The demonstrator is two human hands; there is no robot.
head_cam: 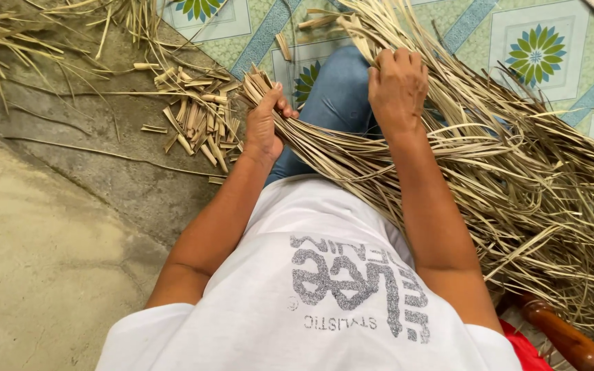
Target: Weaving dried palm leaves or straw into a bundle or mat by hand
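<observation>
My left hand (265, 118) is closed around the cut ends of a bundle of dry tan leaf strips (324, 148) that lies across my lap. My right hand (397, 84) rests palm-down on a second spread of strips (379, 31) above my knee, fingers curled into them; whether it grips any strip I cannot tell for sure. A large loose heap of the same strips (544, 206) fans out to my right. My leg in blue jeans (338, 93) shows between the two hands.
A small pile of short cut stem pieces (197, 117) lies on the grey concrete floor (49, 233) at left. Patterned green tiles (537, 48) cover the floor ahead. A brown wooden chair arm (565, 336) sits at bottom right.
</observation>
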